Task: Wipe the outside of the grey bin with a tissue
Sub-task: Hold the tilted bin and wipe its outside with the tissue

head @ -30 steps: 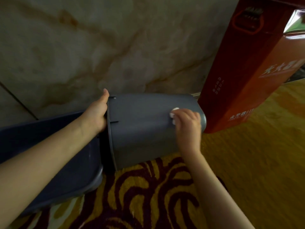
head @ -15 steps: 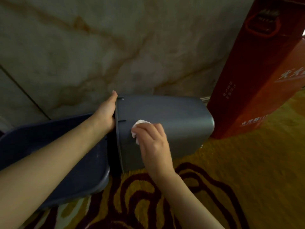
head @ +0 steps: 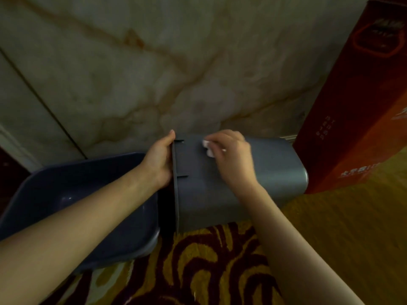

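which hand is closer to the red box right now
Right. The right hand presses the tissue on the grey bin's side, partway toward the red box. The left hand grips the bin's open rim, at the end farthest from the box.

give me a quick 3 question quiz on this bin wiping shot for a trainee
1. True or false: the grey bin stands upright on the carpet.
2. Which hand presses the tissue to the bin? A) left hand B) right hand C) neither
3. Fill in: the left hand grips the bin at its open ____.

Key
1. False: it lies on its side, with its base towards the red box.
2. B: the right hand holds the tissue against the bin's side, near the rim.
3. rim.
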`<state>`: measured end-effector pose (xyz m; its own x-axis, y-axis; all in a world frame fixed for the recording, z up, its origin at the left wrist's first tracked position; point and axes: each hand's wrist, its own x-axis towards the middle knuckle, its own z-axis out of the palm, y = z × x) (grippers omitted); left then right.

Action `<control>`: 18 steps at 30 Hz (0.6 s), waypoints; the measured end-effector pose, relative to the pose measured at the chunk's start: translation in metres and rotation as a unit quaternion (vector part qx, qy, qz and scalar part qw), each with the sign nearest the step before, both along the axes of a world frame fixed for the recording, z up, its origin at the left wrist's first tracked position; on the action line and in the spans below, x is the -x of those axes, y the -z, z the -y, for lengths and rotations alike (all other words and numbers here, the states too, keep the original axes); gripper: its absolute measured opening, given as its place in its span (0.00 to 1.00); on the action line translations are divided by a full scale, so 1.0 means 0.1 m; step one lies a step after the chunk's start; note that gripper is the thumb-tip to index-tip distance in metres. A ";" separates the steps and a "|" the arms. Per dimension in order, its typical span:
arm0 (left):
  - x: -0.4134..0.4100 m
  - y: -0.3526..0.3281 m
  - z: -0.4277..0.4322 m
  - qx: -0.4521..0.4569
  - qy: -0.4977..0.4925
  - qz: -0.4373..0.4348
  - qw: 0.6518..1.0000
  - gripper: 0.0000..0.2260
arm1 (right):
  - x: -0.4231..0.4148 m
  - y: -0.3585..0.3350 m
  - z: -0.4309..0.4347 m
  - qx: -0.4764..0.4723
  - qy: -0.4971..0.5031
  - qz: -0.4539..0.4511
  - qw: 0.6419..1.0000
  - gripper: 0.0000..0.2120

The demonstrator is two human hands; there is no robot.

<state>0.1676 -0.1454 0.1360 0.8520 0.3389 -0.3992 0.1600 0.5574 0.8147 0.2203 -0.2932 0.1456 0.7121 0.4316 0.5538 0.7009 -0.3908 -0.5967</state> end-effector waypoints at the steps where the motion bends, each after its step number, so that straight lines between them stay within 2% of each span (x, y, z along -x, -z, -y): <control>1: 0.02 0.01 0.01 0.011 0.001 0.015 1.000 0.21 | 0.04 -0.02 -0.13 0.004 -0.033 -0.001 0.999 0.04; 4: 0.07 0.03 0.01 0.042 0.003 0.046 0.998 0.27 | 0.04 -0.05 -0.37 0.042 -0.077 -0.024 0.996 0.09; 7: 0.09 0.02 0.02 0.049 0.010 0.055 0.997 0.29 | -0.03 -0.12 -0.42 0.059 -0.094 -0.054 0.992 0.09; 13: 0.10 0.04 0.05 0.018 0.002 0.021 1.000 0.21 | -0.02 -0.16 -0.48 0.075 -0.095 -0.085 0.989 0.08; 18: 0.08 0.00 0.04 0.023 -0.005 0.009 1.000 0.21 | 0.06 -0.11 -0.54 0.081 -0.046 -0.052 0.994 0.05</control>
